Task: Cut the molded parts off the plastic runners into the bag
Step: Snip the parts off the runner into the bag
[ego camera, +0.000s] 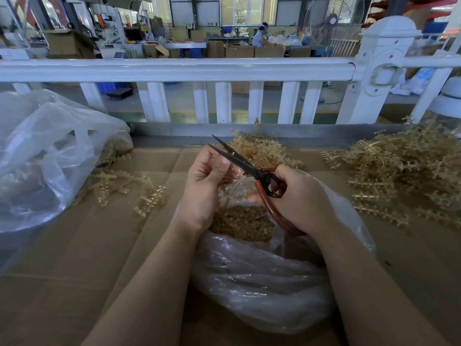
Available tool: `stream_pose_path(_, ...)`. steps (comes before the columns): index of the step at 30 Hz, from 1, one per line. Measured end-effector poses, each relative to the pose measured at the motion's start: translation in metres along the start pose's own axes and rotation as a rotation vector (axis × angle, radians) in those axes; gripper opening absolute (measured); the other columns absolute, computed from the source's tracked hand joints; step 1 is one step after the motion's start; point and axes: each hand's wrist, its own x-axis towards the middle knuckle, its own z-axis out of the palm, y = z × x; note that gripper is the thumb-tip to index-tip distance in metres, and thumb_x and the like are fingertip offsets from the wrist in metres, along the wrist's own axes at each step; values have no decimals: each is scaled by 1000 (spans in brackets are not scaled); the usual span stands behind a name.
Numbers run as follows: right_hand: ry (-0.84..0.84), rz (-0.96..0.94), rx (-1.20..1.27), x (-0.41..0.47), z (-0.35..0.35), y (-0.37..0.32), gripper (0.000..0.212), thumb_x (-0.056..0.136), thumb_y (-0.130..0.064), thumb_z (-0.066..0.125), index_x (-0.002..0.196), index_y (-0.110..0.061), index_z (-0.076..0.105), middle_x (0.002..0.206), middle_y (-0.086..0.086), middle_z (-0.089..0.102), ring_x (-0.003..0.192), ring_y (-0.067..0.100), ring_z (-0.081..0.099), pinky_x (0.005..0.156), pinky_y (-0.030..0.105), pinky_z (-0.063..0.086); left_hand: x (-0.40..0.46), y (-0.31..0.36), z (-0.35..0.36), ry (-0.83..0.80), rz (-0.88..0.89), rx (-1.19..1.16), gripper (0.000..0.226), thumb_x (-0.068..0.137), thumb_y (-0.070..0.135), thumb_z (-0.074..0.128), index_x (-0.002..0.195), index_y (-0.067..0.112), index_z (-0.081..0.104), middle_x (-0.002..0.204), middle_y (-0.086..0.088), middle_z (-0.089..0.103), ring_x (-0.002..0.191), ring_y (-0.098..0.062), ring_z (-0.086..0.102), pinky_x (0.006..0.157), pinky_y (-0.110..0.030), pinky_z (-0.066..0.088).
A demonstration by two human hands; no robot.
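Observation:
My right hand (299, 196) grips red-handled scissors (252, 171), whose dark blades are slightly parted and point up-left. My left hand (207, 181) pinches a pale yellow plastic runner (232, 188) just under the blades, above the mouth of a clear plastic bag (262, 278). Small amber cut parts (244, 223) lie heaped inside that bag. The runner is mostly hidden behind my fingers.
Heaps of runners lie at the right (404, 176), behind the scissors (262, 148) and at the left (119, 188) on the cardboard-covered table (99, 258). A big clear bag (45, 156) sits far left. A white railing (174, 71) bounds the table's far edge.

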Motion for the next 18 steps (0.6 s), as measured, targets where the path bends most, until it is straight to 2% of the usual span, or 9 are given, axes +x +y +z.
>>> stream_pose_path(3, 1, -5, 19, -1, 0, 1, 61, 57, -103, 42, 75, -45, 43, 61, -19, 54, 68, -6, 57, 47, 15, 31, -2, 0, 3, 1, 21, 60, 7, 96, 13, 52, 98, 12, 58, 79, -12, 58, 76, -27, 53, 78, -48, 47)
stream_pose_path(4, 1, -6, 20, -1, 0, 1, 60, 57, -103, 42, 76, -47, 42, 61, -19, 54, 66, -5, 57, 48, 15, 31, -2, 1, 3, -5, 32, 81, 7, 97, 11, 51, 99, 12, 58, 80, -12, 58, 77, -28, 53, 79, -48, 47)
stream_pose_path(6, 2, -15, 18, -2, 0, 0, 60, 58, -103, 40, 75, -46, 41, 62, -20, 53, 59, -2, 54, 49, 14, 31, -3, 2, 4, -11, 56, 136, 7, 97, 10, 51, 99, 11, 58, 78, -5, 61, 74, -19, 55, 77, -35, 49)
stream_pose_path(8, 8, -33, 17, -2, -1, -1, 59, 61, -100, 40, 75, -42, 40, 64, -20, 53, 63, -4, 55, 49, 10, 28, -2, 2, 4, -16, 55, 154, 7, 99, 9, 52, 98, 11, 58, 77, -1, 61, 71, -13, 55, 74, -27, 49)
stream_pose_path(11, 10, -36, 14, -2, 0, -2, 59, 63, -98, 41, 79, -41, 43, 69, -21, 56, 74, -7, 56, 48, 11, 32, -2, 1, 4, -31, 56, 165, 9, 100, 7, 51, 100, 11, 59, 79, -4, 61, 72, -14, 55, 74, -25, 48)
stream_pose_path(14, 39, -35, 30, -1, 2, 0, 60, 65, -98, 42, 82, -41, 46, 68, -21, 55, 81, -10, 55, 50, 9, 38, -2, 2, 5, -49, 54, 144, 11, 97, 13, 52, 105, 9, 59, 89, -17, 60, 78, -23, 55, 76, -29, 49)
stream_pose_path(16, 44, -29, -2, -1, 3, 2, 57, 64, -100, 41, 82, -45, 44, 68, -22, 55, 71, -4, 58, 49, 11, 39, -1, 2, 5, -49, 54, 145, 12, 96, 14, 52, 105, 8, 58, 89, -17, 59, 78, -22, 55, 76, -28, 49)
stream_pose_path(18, 50, -20, -41, 0, 4, 6, 57, 65, -101, 41, 83, -48, 42, 68, -21, 56, 59, -1, 56, 50, 23, 48, -2, 2, 5, -53, 53, 146, 11, 96, 14, 52, 104, 9, 58, 85, -13, 60, 76, -18, 55, 76, -26, 49)
